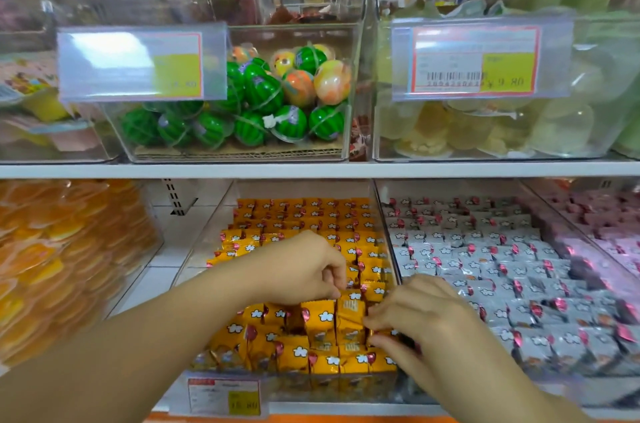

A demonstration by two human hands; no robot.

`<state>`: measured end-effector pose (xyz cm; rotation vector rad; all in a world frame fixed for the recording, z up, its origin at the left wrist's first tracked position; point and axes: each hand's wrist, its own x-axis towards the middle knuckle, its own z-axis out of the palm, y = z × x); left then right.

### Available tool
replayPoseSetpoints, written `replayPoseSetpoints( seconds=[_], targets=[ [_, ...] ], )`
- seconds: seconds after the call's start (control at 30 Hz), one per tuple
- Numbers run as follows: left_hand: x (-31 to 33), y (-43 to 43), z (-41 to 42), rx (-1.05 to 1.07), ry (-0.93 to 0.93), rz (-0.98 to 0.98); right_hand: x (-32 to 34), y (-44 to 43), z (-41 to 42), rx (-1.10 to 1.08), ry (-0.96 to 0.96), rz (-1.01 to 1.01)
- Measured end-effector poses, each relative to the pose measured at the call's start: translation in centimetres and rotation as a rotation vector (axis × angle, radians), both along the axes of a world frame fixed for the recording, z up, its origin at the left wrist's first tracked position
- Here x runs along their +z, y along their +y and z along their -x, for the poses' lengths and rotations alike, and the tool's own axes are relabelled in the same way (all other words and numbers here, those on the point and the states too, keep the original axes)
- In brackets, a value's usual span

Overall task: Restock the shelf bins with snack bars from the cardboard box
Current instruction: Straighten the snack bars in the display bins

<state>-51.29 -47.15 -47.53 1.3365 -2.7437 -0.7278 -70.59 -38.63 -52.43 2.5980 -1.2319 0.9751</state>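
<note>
- Shop shelving is seen close up; clear bins stand side by side, leaving little open room.
- One yellow snack bar is pinched by the curled fingers of the right hand, just inside the right wall of the yellow bin.
- The left hand is curled over yellow bars farther in; whether one is held cannot be told.
- To the right, grey bars are packed in the next bin; green sweets are kept on the shelf above.

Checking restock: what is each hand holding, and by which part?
The right hand pinches a yellow snack bar by its wrapper edge; whether the left hand grips one cannot be told.
</note>
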Motion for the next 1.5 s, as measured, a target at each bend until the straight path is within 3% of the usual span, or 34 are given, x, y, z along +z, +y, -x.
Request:
replayPoseSetpoints(
  seconds=[0.13, 0.3, 0.43, 0.53, 1.0, 1.23, 1.37, 1.5],
  targets=[
    [0.1, 0.2, -0.4, -0.002, 0.040, -0.029, -0.3, -0.1, 0.1, -0.017, 0.081, 0.154],
    [0.5, -1.2, 0.1, 0.023, 0.030, -0.118, 0.1, -1.5, -0.6, -0.114, 0.276, 0.023],
    [1.0, -2.0, 0.6, -0.009, 0.025, -0.107, 0.3, -1.2, -0.3, -0.090, 0.173, -0.083],
    [1.1, -2.0, 1.5, -0.054, 0.039, -0.051, 0.3, -0.3, -0.3, -0.012, 0.116, 0.014],
    [-0.2, -2.3, 4.7, -0.124, -0.116, -0.009, -0.3, 0.0, -0.2, 0.023, 0.257, -0.017],
    [0.7, -1.4, 3.5, -0.141, -0.002, -0.087, -0.1, 0.9, -0.6, 0.007, 0.445, -0.030],
    [1.0, -1.2, 3.0, -0.102, 0.003, -0.021, -0.1, 0.3, -1.0, -0.020, 0.564, -0.016],
    [3.0, 0.3, 0.3, -0.040, 0.052, 0.015, 0.4, 1.1, -0.1, -0.052, 0.454, -0.053]
  ],
)
